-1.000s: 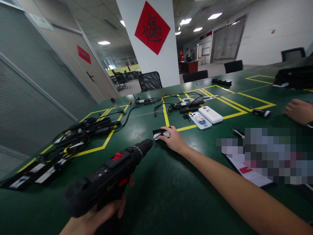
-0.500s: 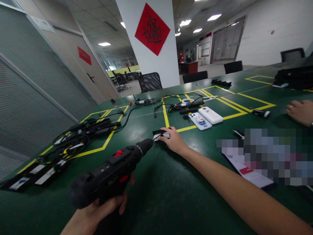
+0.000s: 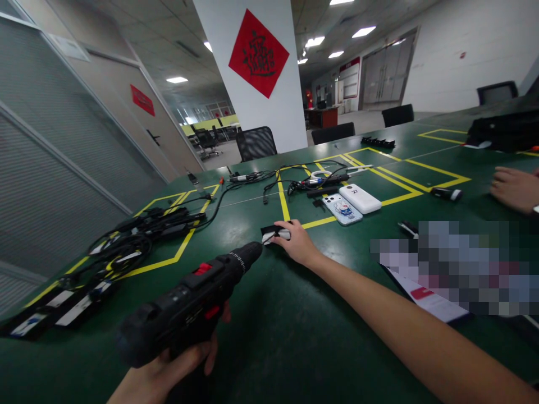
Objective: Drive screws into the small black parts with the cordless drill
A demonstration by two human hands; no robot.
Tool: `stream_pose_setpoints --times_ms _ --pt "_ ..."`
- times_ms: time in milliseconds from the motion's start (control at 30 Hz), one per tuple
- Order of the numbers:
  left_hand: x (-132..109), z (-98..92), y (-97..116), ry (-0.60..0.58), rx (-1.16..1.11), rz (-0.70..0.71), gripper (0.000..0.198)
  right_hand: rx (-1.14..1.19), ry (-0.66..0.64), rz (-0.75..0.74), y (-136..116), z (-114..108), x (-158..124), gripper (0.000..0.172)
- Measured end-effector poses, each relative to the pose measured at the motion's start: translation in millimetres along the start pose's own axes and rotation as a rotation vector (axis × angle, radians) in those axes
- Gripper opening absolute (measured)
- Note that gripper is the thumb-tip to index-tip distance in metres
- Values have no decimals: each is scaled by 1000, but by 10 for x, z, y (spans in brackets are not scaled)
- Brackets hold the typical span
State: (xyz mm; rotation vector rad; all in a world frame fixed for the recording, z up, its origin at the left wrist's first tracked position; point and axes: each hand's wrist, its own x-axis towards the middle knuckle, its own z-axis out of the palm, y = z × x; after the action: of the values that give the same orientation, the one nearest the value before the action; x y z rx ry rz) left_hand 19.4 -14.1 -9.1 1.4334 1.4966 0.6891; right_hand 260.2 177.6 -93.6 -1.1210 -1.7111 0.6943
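A black cordless drill (image 3: 189,306) with red switches is gripped in my left hand (image 3: 177,362), its chuck pointing forward and right. The thin bit reaches to a small black-and-white piece (image 3: 269,235) on the green table; whether the tip touches it I cannot tell. My right hand (image 3: 298,242) is closed on that piece from the right, with fingers bent over its top. The hand hides part of the piece, and the drill's handle is mostly covered by my left hand.
Tangled black cables (image 3: 138,235) lie at the left. Beyond my right hand are a patterned phone (image 3: 343,210), a white power bank (image 3: 360,198) and a cable bundle (image 3: 320,180). At the right are a flashlight (image 3: 446,194), papers (image 3: 438,300) and another person's hand (image 3: 516,189).
The view has shifted slightly. Both hands keep their holds on the drill and the small piece, with the drill bit staying by the piece.
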Motion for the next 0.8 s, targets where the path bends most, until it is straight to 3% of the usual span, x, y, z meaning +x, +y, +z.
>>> stream_pose_setpoints --times_ms 133,400,800 --pt "16 -58 -80 -8 20 -6 43 -2 -3 6 -7 -4 0 45" --pt "4 50 88 49 12 -21 36 -14 8 -14 -2 -1 21 45" --pt "23 55 84 59 45 4 40 -22 -29 -16 30 -26 53 48"
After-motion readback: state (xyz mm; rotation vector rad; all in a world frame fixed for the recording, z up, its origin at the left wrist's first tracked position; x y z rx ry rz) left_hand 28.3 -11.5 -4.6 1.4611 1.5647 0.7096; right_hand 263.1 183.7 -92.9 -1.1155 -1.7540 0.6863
